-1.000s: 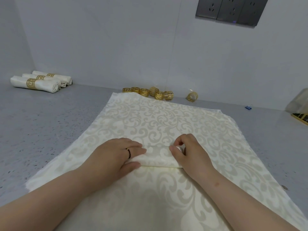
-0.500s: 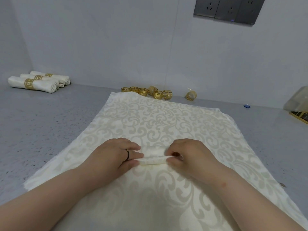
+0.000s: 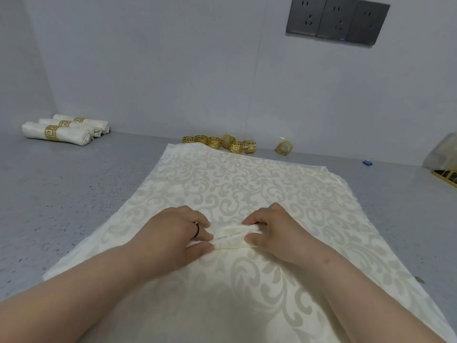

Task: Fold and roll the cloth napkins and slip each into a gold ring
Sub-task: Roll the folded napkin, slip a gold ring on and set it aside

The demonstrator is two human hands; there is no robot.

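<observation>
the napkin lies spread flat on the grey counter right in front of me, its far edge nearly reaching the wall, and the part that matters is the little bundle at its middle: a second ago that was a flat folded flap under my fingertips, and now it has tightened into a narrow, creased roll. my left hand pinches one end of it between thumb and curled fingers, and my right hand pinches the other end the same way, both gripping cloth rather than resting on it. i think the roll has turned over about once more, though the folds between my hands are bunched and pale, so i can't count the layers. what this tells me is that folding is done for this piece and rolling is only just starting; most of the cloth still lies flat beyond my knuckles, waiting to be taken up. farther out, the loose gold rings sit in a cluster by the wall just past the napkin's far edge, one more ring a little apart to the right, none of them touched yet. off to the far left, three finished rolls lie side by side, each already in its ring.
</observation>
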